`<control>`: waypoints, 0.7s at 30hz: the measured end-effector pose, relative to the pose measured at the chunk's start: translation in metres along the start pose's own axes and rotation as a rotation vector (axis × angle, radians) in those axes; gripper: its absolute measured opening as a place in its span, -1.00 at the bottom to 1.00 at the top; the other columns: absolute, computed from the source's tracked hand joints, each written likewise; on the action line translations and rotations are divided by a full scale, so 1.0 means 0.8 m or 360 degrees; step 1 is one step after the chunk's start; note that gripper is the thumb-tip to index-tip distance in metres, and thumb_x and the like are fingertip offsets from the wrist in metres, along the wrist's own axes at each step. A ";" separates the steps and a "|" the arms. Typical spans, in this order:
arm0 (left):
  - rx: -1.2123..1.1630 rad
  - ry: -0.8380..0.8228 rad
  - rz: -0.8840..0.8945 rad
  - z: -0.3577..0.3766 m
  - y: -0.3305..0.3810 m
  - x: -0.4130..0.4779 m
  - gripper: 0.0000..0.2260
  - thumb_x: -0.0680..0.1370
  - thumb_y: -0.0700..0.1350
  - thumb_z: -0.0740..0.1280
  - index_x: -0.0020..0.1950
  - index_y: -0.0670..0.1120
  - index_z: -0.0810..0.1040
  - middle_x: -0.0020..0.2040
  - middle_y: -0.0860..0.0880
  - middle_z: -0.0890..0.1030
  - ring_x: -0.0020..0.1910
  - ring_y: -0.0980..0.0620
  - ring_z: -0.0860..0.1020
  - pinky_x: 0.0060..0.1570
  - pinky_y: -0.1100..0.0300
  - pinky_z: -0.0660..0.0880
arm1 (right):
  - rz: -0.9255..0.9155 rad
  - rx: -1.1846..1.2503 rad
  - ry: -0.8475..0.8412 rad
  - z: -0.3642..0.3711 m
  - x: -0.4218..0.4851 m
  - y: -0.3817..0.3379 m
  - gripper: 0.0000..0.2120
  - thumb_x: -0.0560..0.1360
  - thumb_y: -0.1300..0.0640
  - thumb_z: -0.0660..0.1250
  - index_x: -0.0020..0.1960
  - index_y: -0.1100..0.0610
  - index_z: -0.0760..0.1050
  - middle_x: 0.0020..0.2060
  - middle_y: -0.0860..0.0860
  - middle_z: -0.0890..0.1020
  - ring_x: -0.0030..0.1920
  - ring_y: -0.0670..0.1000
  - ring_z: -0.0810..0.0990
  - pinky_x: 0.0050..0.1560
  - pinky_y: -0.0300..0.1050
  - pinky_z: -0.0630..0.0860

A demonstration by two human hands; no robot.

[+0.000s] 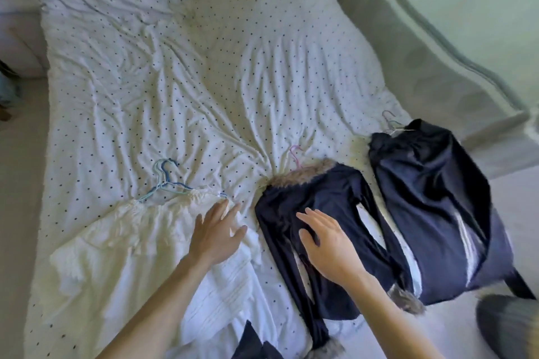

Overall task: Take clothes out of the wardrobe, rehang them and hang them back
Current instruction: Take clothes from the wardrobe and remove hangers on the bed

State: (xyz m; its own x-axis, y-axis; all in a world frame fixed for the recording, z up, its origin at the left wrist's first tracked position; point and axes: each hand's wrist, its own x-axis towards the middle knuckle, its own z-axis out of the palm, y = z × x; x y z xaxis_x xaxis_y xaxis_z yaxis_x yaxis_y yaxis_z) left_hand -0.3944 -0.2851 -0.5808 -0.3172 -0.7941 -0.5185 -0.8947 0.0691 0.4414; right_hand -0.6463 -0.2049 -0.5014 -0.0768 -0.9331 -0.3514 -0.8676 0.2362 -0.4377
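Navy fur-collared top (320, 192) on pink hanger (295, 159), touched by the right hand (328, 245), fingers extended, grasping nothing; left hand (215, 236) rested outspread on white garment (131, 236)

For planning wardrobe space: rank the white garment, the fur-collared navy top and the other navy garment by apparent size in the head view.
1. white garment: clearly the largest spread.
2. other navy garment: broader body.
3. fur-collared navy top: slimmer. The two navy pieces look close, so their order is unsure.
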 end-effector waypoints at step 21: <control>0.0735 0.0205 0.1845 0.112 0.751 -0.212 -0.46 0.61 0.22 0.16 0.58 0.17 0.19 0.60 0.05 0.19 0.57 0.05 0.11 0.52 -0.10 0.06 | 0.1227 -0.0143 0.1292 -0.244 -0.562 0.340 -0.57 0.67 -0.14 0.11 0.52 -0.16 0.35 0.52 -0.15 0.35 0.59 -0.06 0.11 0.57 0.00 0.12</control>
State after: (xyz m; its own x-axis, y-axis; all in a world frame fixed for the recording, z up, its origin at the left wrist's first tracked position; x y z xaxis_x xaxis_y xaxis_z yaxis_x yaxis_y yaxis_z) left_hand -0.9061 -0.0547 -0.2934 -0.9803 -0.1762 0.0889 -0.1454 0.9494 0.2784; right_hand -0.9440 0.2258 -0.3012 -0.8772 -0.4542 0.1554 -0.4800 0.8369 -0.2633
